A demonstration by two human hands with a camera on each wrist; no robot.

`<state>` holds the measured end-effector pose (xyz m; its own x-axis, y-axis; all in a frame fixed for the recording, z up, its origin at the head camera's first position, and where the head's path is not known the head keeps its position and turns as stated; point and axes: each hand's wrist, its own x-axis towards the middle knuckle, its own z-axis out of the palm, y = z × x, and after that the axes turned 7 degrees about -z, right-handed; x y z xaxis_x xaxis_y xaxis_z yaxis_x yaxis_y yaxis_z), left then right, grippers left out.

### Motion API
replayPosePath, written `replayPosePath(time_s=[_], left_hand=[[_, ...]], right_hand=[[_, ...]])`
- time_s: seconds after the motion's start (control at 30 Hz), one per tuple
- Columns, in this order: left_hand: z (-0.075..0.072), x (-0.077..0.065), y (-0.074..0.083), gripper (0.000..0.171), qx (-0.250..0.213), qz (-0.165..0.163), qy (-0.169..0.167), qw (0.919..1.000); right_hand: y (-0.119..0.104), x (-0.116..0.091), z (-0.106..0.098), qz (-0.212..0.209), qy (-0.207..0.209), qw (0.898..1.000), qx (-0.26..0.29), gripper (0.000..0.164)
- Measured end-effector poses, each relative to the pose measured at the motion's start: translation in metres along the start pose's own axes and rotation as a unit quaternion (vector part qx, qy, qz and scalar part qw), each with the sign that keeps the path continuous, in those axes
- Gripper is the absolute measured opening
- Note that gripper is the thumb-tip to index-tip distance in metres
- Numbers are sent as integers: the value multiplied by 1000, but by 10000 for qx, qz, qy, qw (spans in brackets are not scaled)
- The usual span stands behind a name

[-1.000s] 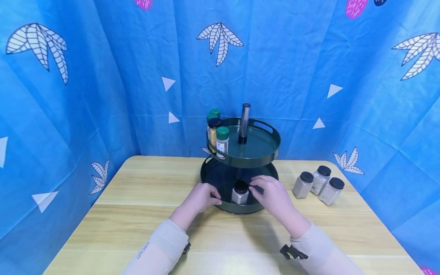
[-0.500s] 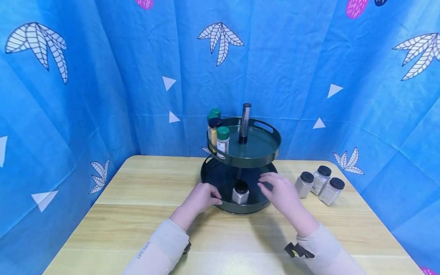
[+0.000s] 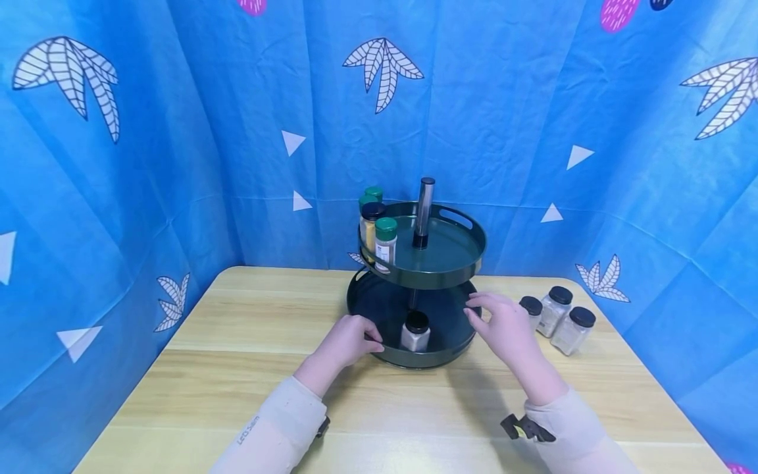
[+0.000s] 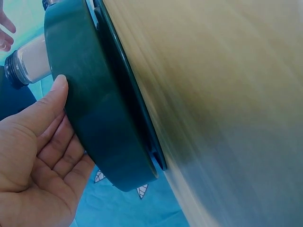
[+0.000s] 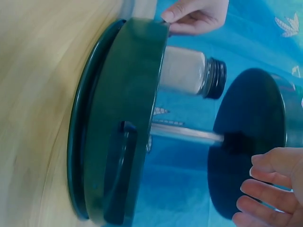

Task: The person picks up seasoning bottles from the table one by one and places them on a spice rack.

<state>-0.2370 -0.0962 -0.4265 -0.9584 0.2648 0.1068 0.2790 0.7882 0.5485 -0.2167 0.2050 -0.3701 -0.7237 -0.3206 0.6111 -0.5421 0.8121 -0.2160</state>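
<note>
A dark green two-tier turntable stands on the table. My left hand holds the rim of its lower tray, the thumb at the wall's edge and the fingers curled at the inner side. On that tray, near the front, a jar of pale powder with a black lid stands upright. Beside the tray's right edge hovers my right hand, fingers spread and nothing in it. In the right wrist view the right hand overlaps the upper tray.
Green-lidded shakers and a black-lidded yellow jar occupy the upper tray's left side. On the table's right, three black-lidded jars stand grouped, one partly behind my right hand. A blue patterned curtain surrounds the wooden table.
My right hand has moved rightward from beside the jar on the lower tray to the tray's right edge. The left hand stays at the rim, and the jar keeps its place.
</note>
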Motion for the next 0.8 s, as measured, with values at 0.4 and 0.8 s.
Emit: replayPosePath(time_s=[0.4, 0.8], left_hand=[[-1, -1, 3, 10, 36, -76, -2, 10000], [1, -1, 3, 10, 12, -64, 17, 10000]], right_hand=[[31, -6, -6, 367, 282, 9989, 10, 14], [45, -8, -16, 855, 387, 9956, 79, 15]])
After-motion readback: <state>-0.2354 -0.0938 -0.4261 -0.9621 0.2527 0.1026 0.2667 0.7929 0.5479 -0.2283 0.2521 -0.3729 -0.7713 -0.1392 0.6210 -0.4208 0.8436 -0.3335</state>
